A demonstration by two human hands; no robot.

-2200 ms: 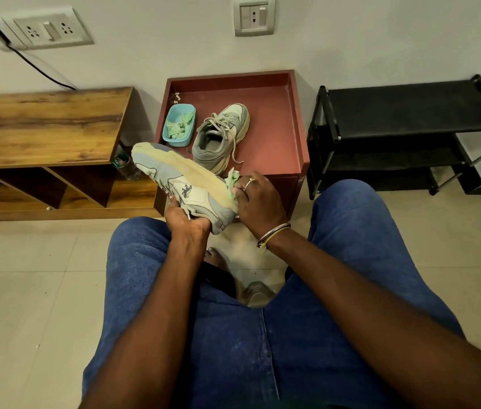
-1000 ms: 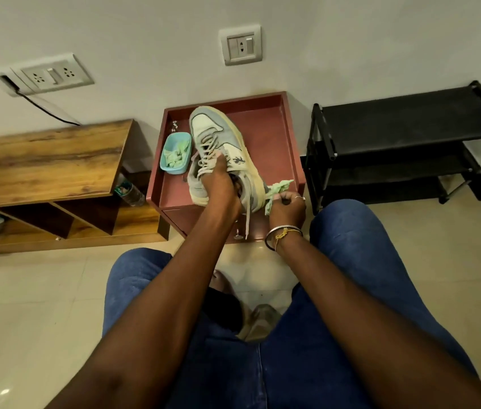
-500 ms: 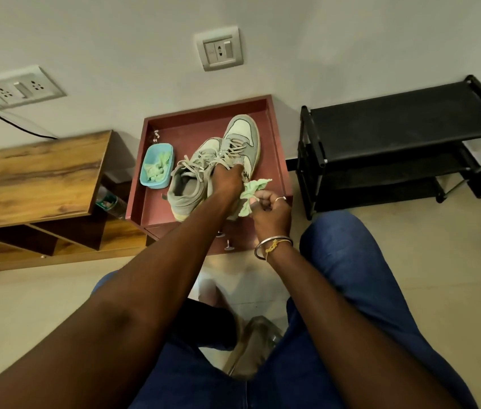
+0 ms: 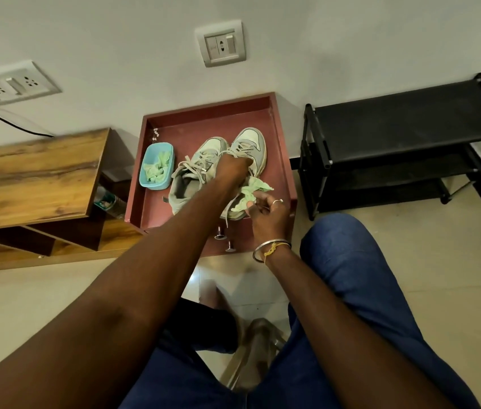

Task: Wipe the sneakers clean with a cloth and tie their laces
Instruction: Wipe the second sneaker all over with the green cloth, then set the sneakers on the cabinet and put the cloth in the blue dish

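Two sneakers sit side by side on the maroon tray-top cabinet (image 4: 281, 160), toes to the wall, heels toward the person. Left hand (image 4: 233, 169) is curled down over the laced throat of the right sneaker (image 4: 252, 140), gripping it. The left sneaker (image 4: 187, 184) lies untouched beside a blue tub (image 4: 156, 186). Right hand (image 4: 268, 209) pinches the green cloth (image 4: 252, 190) at that shoe's near flank. Its long axis runs straight away, so the wipe looks set to travel heel-to-toe, with the right hand closest.
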